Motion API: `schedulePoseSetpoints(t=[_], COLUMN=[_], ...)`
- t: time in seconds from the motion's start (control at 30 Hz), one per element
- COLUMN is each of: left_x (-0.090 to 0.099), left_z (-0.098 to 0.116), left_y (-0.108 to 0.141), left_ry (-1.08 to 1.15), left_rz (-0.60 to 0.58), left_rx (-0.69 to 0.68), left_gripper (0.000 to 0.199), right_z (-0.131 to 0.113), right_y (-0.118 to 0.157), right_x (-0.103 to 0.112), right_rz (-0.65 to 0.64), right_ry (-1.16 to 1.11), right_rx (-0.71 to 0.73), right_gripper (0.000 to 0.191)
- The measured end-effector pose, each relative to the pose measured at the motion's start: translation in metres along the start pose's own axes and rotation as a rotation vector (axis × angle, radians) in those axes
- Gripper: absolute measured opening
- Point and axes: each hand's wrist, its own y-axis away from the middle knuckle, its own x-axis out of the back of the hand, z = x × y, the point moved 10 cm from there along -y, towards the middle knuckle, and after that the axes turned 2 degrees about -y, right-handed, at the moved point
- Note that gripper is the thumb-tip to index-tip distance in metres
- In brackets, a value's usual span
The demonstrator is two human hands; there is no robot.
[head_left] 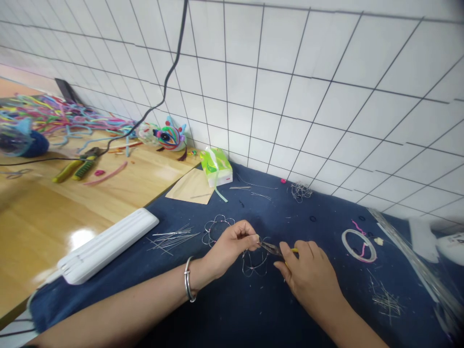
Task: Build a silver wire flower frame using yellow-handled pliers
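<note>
My left hand [234,244], with a silver bangle at the wrist, pinches a looped wire shape [253,265] that hangs below its fingertips. From the right, my right hand [308,266] is closed around pliers [270,247] with a yellow handle. The plier tips meet the wire right beside my left thumb and fingertips. A second flower-shaped wire piece [213,229] lies on the dark blue cloth [224,309], just behind my left hand.
Straight wires [174,239] and a white power strip [112,246] lie left. A tissue pack [216,166] stands behind; a tape roll [358,245] and more wires [387,300] lie right. Yellow-green pliers [81,164] rest on the wooden table [72,212]; a black cable [168,72] hangs down.
</note>
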Motion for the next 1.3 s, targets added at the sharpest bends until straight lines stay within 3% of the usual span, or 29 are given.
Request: schedulePoseSetpoints(t=[0.8, 0.97, 1.13, 1.3], left_x=[0.006, 0.007, 0.008, 0.005], left_z=[-0.015, -0.018, -0.021, -0.020], left_y=[-0.001, 0.000, 0.000, 0.000], left_ry=[0.163, 0.152, 0.172, 0.180], left_rz=[0.050, 0.064, 0.070, 0.039], left_rx=[0.090, 0.105, 0.126, 0.138], left_gripper=[0.019, 0.019, 0.019, 0.020], right_z=[-0.001, 0.001, 0.026, 0.059], right_y=[0.001, 0.000, -0.002, -0.002], right_x=[0.004, 0.005, -0.006, -0.040], right_rz=[0.028, -0.013, -0.050, -0.090], right_ry=[0.026, -0.016, -0.085, -0.024], right_rx=[0.020, 0.032, 0.025, -0.091], right_gripper=[0.032, 0.030, 0.033, 0.033])
